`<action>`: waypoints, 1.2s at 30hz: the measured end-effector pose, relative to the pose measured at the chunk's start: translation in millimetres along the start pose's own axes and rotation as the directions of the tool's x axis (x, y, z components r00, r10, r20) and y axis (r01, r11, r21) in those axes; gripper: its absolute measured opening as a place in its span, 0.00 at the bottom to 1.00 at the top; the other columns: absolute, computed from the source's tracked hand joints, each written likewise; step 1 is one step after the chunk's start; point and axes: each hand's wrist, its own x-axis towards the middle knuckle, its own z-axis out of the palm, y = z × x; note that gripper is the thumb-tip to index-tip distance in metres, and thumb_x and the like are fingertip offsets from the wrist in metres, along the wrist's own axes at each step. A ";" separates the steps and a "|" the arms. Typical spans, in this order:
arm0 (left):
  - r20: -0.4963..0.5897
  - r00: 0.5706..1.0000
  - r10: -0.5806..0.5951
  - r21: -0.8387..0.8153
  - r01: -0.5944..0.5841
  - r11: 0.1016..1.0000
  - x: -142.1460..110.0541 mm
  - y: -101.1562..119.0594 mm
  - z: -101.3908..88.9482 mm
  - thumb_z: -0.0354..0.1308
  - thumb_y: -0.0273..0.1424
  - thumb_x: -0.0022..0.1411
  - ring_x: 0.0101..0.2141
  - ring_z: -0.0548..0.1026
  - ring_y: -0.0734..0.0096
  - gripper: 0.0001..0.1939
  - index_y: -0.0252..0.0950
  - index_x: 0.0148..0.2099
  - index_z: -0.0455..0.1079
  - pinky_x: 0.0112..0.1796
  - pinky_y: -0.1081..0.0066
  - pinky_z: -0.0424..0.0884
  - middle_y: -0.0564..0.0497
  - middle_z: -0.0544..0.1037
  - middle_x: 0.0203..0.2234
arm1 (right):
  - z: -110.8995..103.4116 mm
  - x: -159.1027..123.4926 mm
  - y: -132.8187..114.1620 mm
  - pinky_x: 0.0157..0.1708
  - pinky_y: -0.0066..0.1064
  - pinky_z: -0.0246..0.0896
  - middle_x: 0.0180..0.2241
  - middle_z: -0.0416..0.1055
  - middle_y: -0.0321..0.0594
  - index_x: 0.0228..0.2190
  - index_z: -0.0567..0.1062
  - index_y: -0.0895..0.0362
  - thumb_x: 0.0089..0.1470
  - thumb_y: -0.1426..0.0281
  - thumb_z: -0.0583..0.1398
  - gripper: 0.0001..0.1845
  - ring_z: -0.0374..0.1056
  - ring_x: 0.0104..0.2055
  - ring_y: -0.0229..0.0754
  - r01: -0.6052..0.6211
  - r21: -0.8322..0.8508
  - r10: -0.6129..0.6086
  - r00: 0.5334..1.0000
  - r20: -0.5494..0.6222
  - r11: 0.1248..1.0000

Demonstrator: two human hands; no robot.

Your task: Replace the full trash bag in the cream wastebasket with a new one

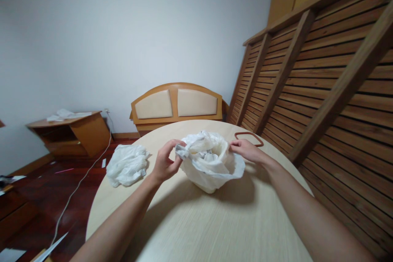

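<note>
A white plastic bag (208,168) stands open on the round light-wood table (215,221), with something grey and crumpled inside. My left hand (166,163) pinches the bag's left rim between thumb and fingers. My right hand (247,150) grips the right rim with its fingers closed. Both hands hold the mouth of the bag apart. A second crumpled white bag (127,164) lies on the table to the left, apart from my hands.
A brown loop-shaped object (249,138) lies on the table behind my right hand. A slatted wooden frame (322,82) leans along the right. A padded headboard (176,104) stands behind the table, a low wooden shelf (72,131) at the left, and a white cable (82,180) crosses the floor.
</note>
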 end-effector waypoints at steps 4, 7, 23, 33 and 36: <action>0.128 0.982 0.142 -0.030 -0.140 0.990 0.7 2.6 4.3 0.57 0.25 0.62 0.41 0.80 0.62 0.09 0.38 0.45 0.70 0.48 0.60 0.73 0.44 0.81 0.38 | 2.2 4.5 -2.1 0.32 0.34 0.66 0.29 0.80 0.41 0.27 0.81 0.57 0.47 0.55 0.65 0.17 0.73 0.31 0.45 0.083 0.003 -0.081 0.986 -0.145 0.997; 0.194 0.957 0.213 0.033 -0.224 0.974 -0.4 2.6 9.0 0.58 0.24 0.63 0.41 0.80 0.63 0.10 0.39 0.46 0.71 0.52 0.57 0.71 0.46 0.82 0.38 | 3.1 6.3 -6.1 0.36 0.36 0.68 0.32 0.81 0.42 0.29 0.82 0.56 0.49 0.53 0.64 0.18 0.74 0.34 0.47 0.184 -0.005 -0.177 0.939 -0.294 0.983; 0.188 0.979 0.076 0.286 -0.128 0.950 -3.2 -2.1 12.3 0.57 0.26 0.67 0.37 0.79 0.63 0.05 0.38 0.42 0.73 0.40 0.63 0.73 0.46 0.82 0.35 | 17.5 -6.1 -31.4 0.33 0.33 0.71 0.31 0.79 0.40 0.34 0.80 0.54 0.52 0.52 0.67 0.18 0.74 0.32 0.42 0.516 0.032 -0.379 0.669 -0.640 0.856; 0.061 0.997 -0.042 0.314 0.020 0.949 -8.6 -20.2 9.6 0.59 0.26 0.64 0.42 0.78 0.60 0.05 0.38 0.43 0.73 0.45 0.60 0.74 0.46 0.81 0.39 | 12.3 -9.5 -24.8 0.36 0.38 0.70 0.32 0.77 0.42 0.37 0.76 0.53 0.53 0.47 0.63 0.22 0.73 0.35 0.48 0.429 -0.040 -0.338 0.648 -0.683 0.902; 0.012 0.998 -0.064 0.295 0.057 0.954 -8.0 -17.4 7.0 0.58 0.25 0.63 0.43 0.77 0.60 0.07 0.38 0.43 0.72 0.45 0.61 0.73 0.45 0.80 0.41 | 8.8 -4.9 -19.4 0.37 0.37 0.69 0.34 0.77 0.42 0.38 0.75 0.54 0.55 0.50 0.62 0.20 0.73 0.35 0.47 0.432 -0.034 -0.327 0.626 -0.708 0.901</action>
